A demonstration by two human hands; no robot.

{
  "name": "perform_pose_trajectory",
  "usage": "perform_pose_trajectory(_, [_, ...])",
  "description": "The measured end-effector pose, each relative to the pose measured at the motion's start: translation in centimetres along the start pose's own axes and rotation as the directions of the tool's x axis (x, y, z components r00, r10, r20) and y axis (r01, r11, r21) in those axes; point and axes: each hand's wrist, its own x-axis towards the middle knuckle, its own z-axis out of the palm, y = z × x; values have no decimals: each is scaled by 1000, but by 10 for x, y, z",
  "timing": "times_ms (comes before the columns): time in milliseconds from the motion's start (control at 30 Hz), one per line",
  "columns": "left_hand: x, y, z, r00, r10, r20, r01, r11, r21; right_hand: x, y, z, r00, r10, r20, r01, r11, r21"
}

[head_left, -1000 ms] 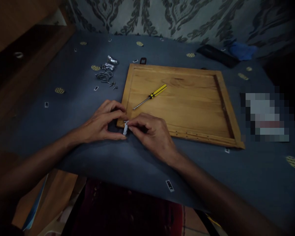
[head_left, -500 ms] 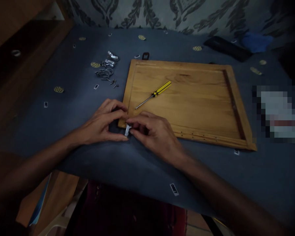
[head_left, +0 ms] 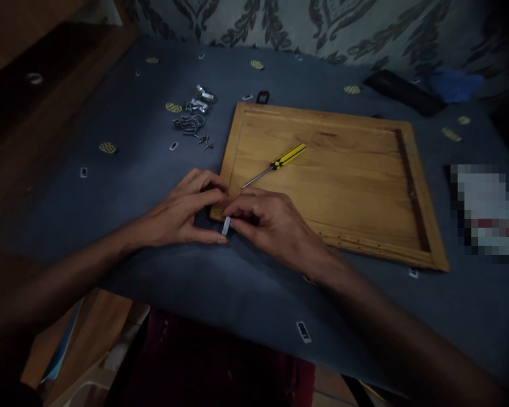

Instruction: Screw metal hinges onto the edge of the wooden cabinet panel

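Note:
A wooden panel (head_left: 343, 186) with a raised frame lies flat on a blue patterned cloth (head_left: 123, 186). At its near left corner, my left hand (head_left: 182, 209) and my right hand (head_left: 271, 223) meet, fingers pinched together. Between them sits a small silver metal bracket (head_left: 225, 226), held by the fingertips of both hands against the panel's corner. A yellow-handled screwdriver (head_left: 275, 164) rests on the panel just beyond my right hand, untouched.
A pile of metal hardware and screws (head_left: 194, 116) lies on the cloth left of the panel. A dark flat object (head_left: 402, 93) and a blue cloth (head_left: 453, 85) sit at the back right. A wooden ledge (head_left: 34, 113) runs along the left.
My hands stay at the panel's corner. My right fingers have closed further over the bracket, so less of it shows. The view has shifted slightly.

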Motion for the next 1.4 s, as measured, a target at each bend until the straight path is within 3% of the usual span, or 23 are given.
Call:
perform_pose_trajectory(233, [-1,0,-1,1000,10,-5,-10,1000,-1,-5,2,5,997,-15,-73,19,998,54])
perform_pose_trajectory(767, [-1,0,-1,1000,-27,0,27,999,-31,-7,2,5,997,41,-62,-33,992,125])
perform_pose_trajectory(967, [-1,0,0,999,-36,-2,36,999,-40,-10,8,-21,998,42,-54,-30,978,205])
perform_pose_trajectory(1067, [-1,0,2,999,-17,-34,15,998,-54,-9,18,-46,972,74,-223,-91,993,-70])
perform_pose_trajectory(1167, [-2,-1,3,999,1,-37,-4,998,-62,-6,32,-65,943,61,-328,-168,937,-308])
perform_pose_trajectory(1300, [-2,-2,2,1000,-5,-16,4,998,-63,-1,49,-71,944,74,-323,-243,817,-523])
perform_pose_trajectory(1400, [-2,-3,1,1000,-14,-4,13,997,-74,2,57,-69,954,105,-281,-256,773,-581])
